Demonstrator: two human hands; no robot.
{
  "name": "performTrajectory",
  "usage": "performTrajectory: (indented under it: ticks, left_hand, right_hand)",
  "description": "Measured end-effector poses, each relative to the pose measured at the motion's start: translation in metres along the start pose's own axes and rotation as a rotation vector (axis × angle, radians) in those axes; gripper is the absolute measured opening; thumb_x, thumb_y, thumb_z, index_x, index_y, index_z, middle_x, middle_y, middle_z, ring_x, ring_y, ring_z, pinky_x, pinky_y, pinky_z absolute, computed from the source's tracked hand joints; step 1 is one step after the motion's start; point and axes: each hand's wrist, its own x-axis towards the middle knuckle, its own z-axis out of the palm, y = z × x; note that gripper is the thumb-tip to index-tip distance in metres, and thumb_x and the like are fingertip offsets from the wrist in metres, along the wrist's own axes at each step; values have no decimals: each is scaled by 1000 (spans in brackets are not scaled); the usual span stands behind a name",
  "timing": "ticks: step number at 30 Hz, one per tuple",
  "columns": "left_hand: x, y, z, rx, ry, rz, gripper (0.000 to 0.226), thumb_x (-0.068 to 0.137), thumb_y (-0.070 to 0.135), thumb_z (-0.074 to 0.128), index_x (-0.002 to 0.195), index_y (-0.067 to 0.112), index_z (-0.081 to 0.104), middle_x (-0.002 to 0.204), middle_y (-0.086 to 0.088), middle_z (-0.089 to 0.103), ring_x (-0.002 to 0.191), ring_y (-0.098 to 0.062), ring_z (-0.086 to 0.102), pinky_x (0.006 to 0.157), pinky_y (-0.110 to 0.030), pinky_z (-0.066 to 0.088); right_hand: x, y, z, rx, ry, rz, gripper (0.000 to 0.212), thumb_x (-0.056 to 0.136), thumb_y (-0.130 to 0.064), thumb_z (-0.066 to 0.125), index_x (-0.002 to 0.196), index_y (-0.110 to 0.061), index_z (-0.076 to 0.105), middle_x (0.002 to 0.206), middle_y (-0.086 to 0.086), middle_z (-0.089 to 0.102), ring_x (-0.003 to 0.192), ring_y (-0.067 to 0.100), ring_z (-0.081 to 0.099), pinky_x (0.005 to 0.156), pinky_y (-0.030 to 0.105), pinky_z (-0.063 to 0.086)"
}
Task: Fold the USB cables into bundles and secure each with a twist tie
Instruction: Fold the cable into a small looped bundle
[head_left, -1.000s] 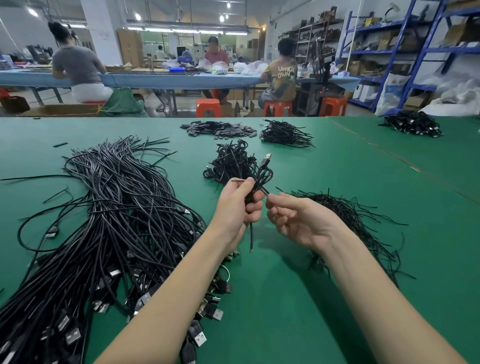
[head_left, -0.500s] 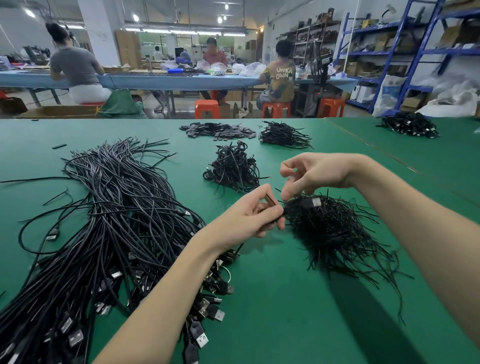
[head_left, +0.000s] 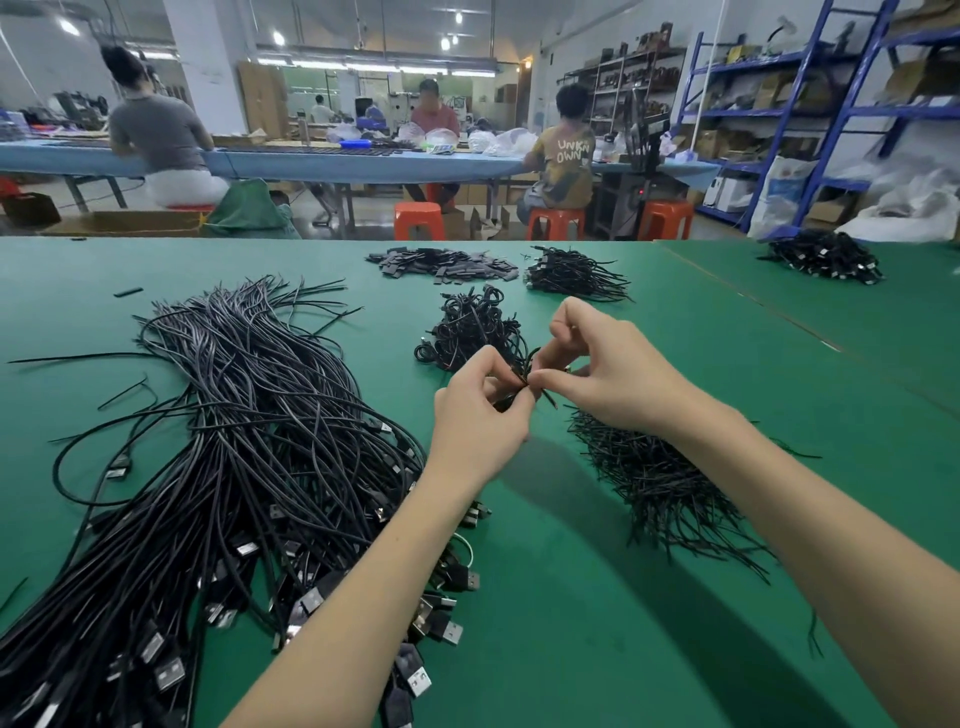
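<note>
Since half a second ago the right hand (head_left: 613, 371) has come back from the heap of twist ties (head_left: 660, 478) to meet the left hand (head_left: 480, 415) above the green tabletop (head_left: 597, 597). Head view: both grips are pinched together on one small folded cable bundle (head_left: 522, 382), thumb and forefinger of each clamped on it where the fingertips nearly touch. Just behind the hands lies a mound of finished bundles (head_left: 472, 332). Loose USB cables (head_left: 234, 441) sprawl in a large pile to the left, plugs toward the near edge.
</note>
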Motion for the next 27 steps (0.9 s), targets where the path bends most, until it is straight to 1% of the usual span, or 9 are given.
performTrajectory:
  ticks: [4,7,10,13,16,20,23,25,27]
  left_hand:
    - [-2,-1,2,-15,3,3,21,86,19,71,89,26,52,72,11,74,53,-20,70,63,-38,57]
    - [-1,-5,3,17,37,50,16,85,15,72,91,26,62,77,19,74,63,-9,72,73,-35,59]
    - [0,-8,3,26,55,115,13,84,10,73,85,20,65,86,13,75,84,3,71,74,-36,61]
    - [1,-11,1,84,98,177,21,83,8,72,81,27,62,85,19,73,87,10,68,74,-18,56]
    - [1,-13,-2,120,114,206,19,83,10,71,84,27,63,83,20,72,88,10,68,72,-22,56]
    - [1,-14,-3,138,114,239,10,85,12,71,88,20,65,82,16,72,86,5,70,70,-28,58]
    - [0,-14,-3,211,103,291,11,86,14,69,90,21,62,75,18,66,76,2,66,64,-25,52]
    - [-1,-15,-3,260,97,313,11,87,15,68,90,21,60,67,19,60,63,-5,58,58,-27,47]
    - [-2,-16,-4,280,105,324,10,87,14,69,91,19,61,66,15,60,59,-10,55,59,-31,46]
  right_hand:
    - [-4,1,-2,-70,-38,-69,40,90,-8,71,86,-22,34,86,-9,73,84,7,67,76,37,58]
    - [-3,0,-2,-118,-70,-85,39,89,-5,70,85,-26,37,85,-7,72,84,13,66,80,33,56]
    - [-3,0,3,-151,-44,-64,21,86,-4,71,93,-19,57,81,-4,71,79,14,67,79,33,56]
    - [-6,-1,9,-154,40,-46,6,84,-9,75,87,-13,76,74,-2,73,70,10,66,74,27,55]
    - [-9,-2,12,-144,92,-20,1,84,-17,79,85,-16,80,73,-6,74,72,6,66,71,15,53]
    - [-12,0,16,-57,149,56,6,83,-23,83,87,-19,79,73,-12,74,70,-3,67,67,4,46]
    - [-14,0,20,-47,194,51,4,86,-23,80,83,-21,81,65,-17,69,66,-1,66,64,7,46]
    - [-15,1,22,-55,218,49,6,86,-24,80,81,-22,80,67,-15,71,66,1,66,64,10,48]
    - [-14,1,26,-98,217,28,5,87,-25,78,83,-22,80,72,-12,74,68,2,67,68,16,51]
